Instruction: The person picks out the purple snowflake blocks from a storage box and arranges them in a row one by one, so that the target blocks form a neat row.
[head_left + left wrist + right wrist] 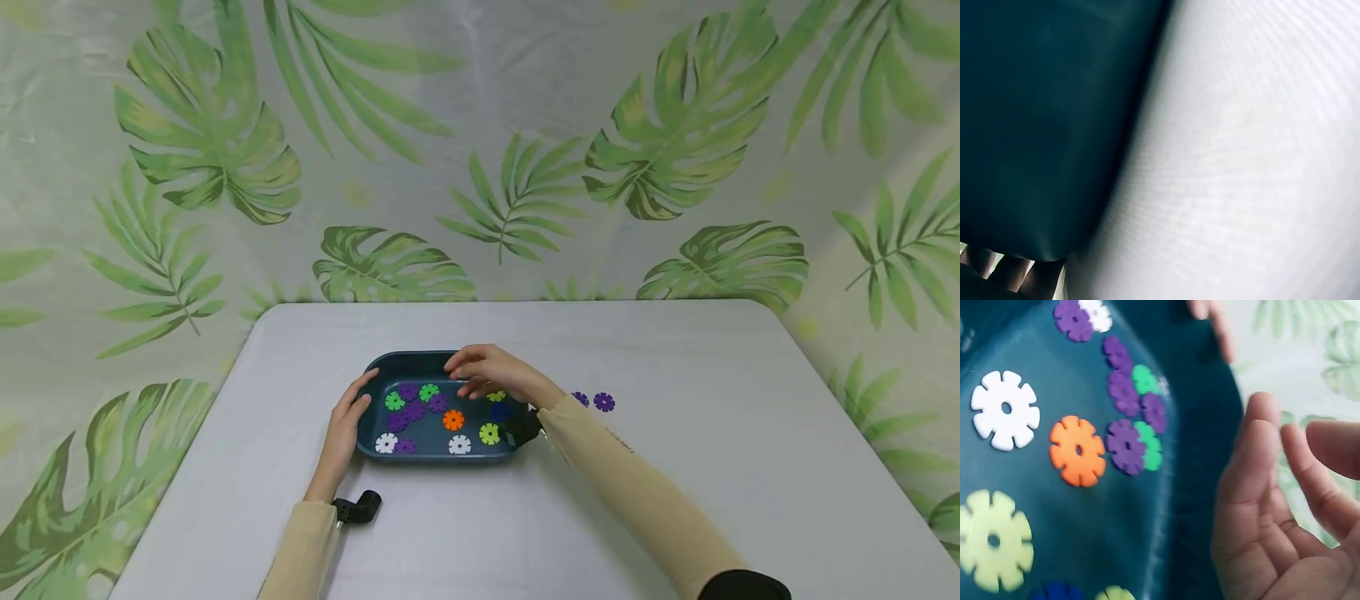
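A dark teal tray (420, 457) holds several flat notched discs, among them an orange disc (453, 420), a white disc (460, 444) and a purple disc (405, 447). At the tray's left end my left hand (347, 421) grips the rim. In the left wrist view its fingers (1010, 272) show beside the tray wall, partly hidden. Over the tray's far right part hovers my right hand (491, 369). Its fingers are loosely bent, and nothing shows between thumb and fingers in the right wrist view. A yellow-green disc (489, 433) lies below the right wrist.
Two purple discs (603, 402) lie on the white table (675, 483) to the right of the tray, one partly covered by the right sleeve. Behind the table hangs a leaf-print cloth (525, 100). Each wrist carries a black camera (360, 507).
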{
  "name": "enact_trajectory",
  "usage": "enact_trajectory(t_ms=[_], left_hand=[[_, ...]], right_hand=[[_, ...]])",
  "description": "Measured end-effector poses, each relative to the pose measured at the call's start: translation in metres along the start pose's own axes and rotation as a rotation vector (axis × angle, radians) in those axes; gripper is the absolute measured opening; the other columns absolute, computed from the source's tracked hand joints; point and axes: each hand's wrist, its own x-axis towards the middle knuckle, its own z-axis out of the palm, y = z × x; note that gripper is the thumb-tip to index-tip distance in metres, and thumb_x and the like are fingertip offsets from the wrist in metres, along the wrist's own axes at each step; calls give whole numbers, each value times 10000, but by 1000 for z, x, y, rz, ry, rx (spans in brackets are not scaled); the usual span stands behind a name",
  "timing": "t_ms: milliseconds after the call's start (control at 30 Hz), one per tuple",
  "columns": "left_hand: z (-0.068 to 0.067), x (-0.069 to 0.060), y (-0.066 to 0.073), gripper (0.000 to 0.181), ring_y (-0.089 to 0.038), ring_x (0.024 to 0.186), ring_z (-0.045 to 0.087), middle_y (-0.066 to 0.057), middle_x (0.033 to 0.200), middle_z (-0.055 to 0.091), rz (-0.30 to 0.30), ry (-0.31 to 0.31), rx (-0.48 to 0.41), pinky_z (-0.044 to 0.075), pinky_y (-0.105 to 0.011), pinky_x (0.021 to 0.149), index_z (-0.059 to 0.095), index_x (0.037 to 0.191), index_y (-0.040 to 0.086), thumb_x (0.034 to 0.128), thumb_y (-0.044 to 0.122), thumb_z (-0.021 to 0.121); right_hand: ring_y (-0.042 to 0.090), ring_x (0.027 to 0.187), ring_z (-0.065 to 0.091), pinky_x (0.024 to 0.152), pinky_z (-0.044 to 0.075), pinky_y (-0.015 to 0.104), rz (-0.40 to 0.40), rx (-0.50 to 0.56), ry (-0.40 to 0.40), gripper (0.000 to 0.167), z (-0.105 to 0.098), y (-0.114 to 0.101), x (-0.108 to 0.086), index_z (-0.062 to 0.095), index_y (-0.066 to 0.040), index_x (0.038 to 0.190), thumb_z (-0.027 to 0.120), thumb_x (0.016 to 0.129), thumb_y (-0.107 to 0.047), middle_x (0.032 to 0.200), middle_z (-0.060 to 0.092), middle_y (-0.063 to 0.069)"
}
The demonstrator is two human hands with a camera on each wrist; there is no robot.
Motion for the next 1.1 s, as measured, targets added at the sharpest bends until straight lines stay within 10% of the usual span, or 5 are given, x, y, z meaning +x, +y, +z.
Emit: enact_trajectory(t_ms=[533,800,1100], left_hand=[[0,1,1,413,-282,1421,173,-150,1525,288,12,-6,-5,103,-497,1136,394,1441,17,1039,95,341],[1,0,1,413,-285,1422,169,-154,1526,287,10,-1,4,98,-509,1135,392,1442,16,1039,93,340],[1,0,1,414,-281,1422,170,-148,1524,294,7,1,0,100,-504,1136,391,1442,17,1040,101,343]], right_hand=[[407,994,618,863,518,413,197,11,21,275,37,11,40,543,107,1211,478,949,51,1151,552,209],[152,578,579,632,560,283,159,-108,128,176,38,15,39,612,108,1030,517,882,109,768,599,114],[133,557,512,576,492,265,107,-72,63,212,15,10,22,618,40,1103,512,921,13,694,553,69]])
